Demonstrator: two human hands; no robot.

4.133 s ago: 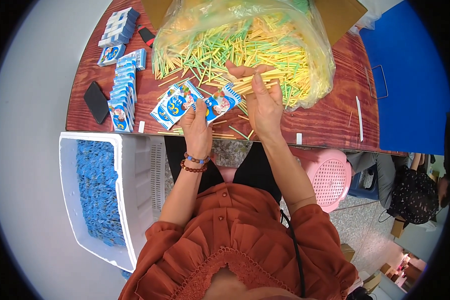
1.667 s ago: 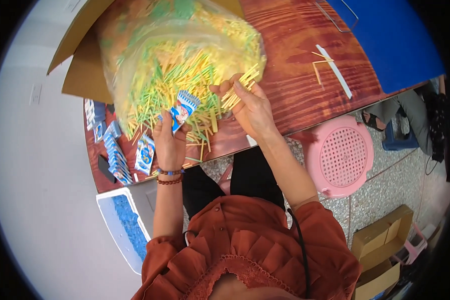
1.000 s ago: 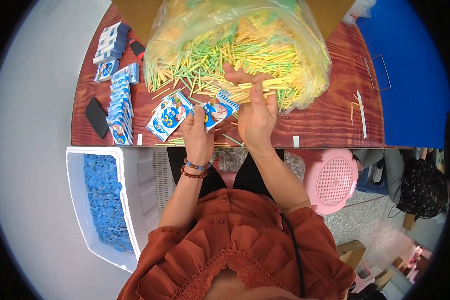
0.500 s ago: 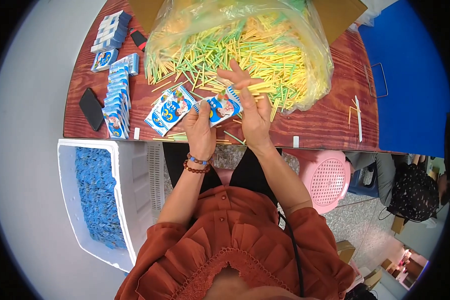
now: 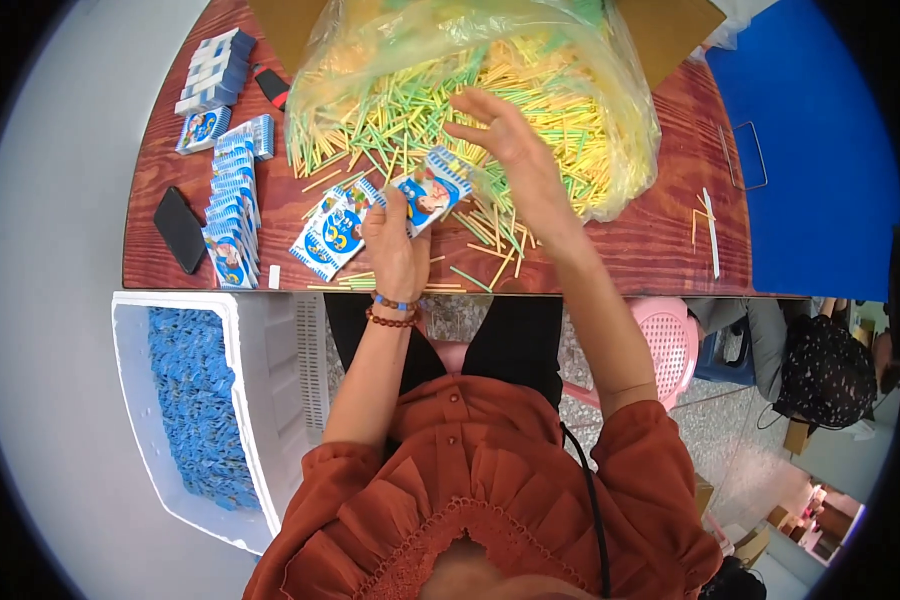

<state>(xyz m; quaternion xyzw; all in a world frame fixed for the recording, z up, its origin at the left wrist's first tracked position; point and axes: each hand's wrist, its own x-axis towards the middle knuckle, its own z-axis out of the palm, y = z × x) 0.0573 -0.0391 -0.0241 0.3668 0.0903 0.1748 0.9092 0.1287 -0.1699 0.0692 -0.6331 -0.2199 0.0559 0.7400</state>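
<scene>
My left hand (image 5: 396,245) grips a small blue-and-white packet (image 5: 432,192) between thumb and fingers, just above the table's near edge. Beside that hand, to its left, more packets of the same kind (image 5: 332,238) lie overlapping on the wood. My right hand (image 5: 520,150) is raised with its fingers spread and nothing visible in it. Beneath and beyond it, thin yellow, green and orange sticks (image 5: 390,125) fill a large clear plastic bag (image 5: 625,150) lying open toward me. Several loose sticks (image 5: 500,235) are scattered on the table below my right hand.
Left on the red-brown table (image 5: 670,240) are a row of packets (image 5: 232,215), stacked packets (image 5: 215,70), a black phone (image 5: 179,230) and a red-and-black tool (image 5: 271,88). A white foam box (image 5: 260,400) of blue pieces stands lower left; a pink stool (image 5: 665,345) stands right.
My right hand has left the packet, opened and moved up and right. The sticks it held are no longer in its fingers. My left hand still holds the packet, now tilted more upright.
</scene>
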